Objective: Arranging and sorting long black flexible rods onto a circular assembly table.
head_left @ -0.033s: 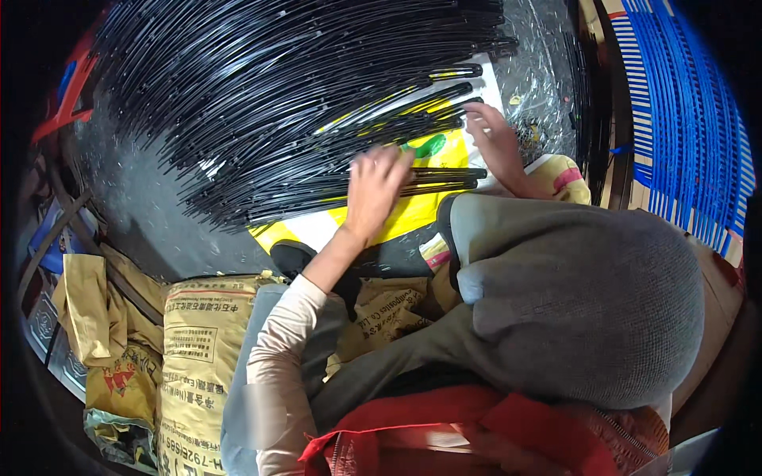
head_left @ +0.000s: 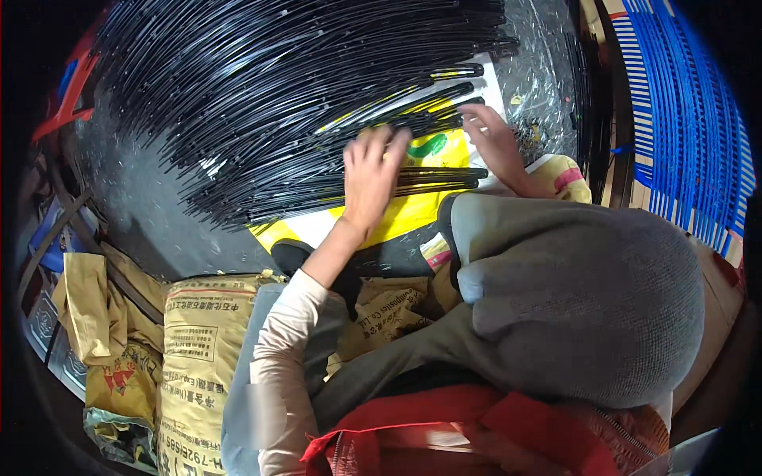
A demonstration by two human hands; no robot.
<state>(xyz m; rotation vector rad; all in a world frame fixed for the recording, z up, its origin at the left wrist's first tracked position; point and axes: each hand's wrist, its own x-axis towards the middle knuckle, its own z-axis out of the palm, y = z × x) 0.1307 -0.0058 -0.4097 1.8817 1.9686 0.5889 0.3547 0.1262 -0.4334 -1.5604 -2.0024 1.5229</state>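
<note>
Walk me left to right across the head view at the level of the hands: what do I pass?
Red plastic piece → pile of thin black rods → left hand resting on the rods → right hand at the rod ends → blue slatted panel.

Across the upper frame, the thin black rods (head_left: 302, 103) look like glossy plastic, catching light along their lengths. Beneath them lies a smooth yellow woven-plastic sack (head_left: 413, 214). At lower left, the tan paper sacks (head_left: 198, 357) look matt and creased. The blue slats (head_left: 683, 135) at upper right appear plastic.
</note>
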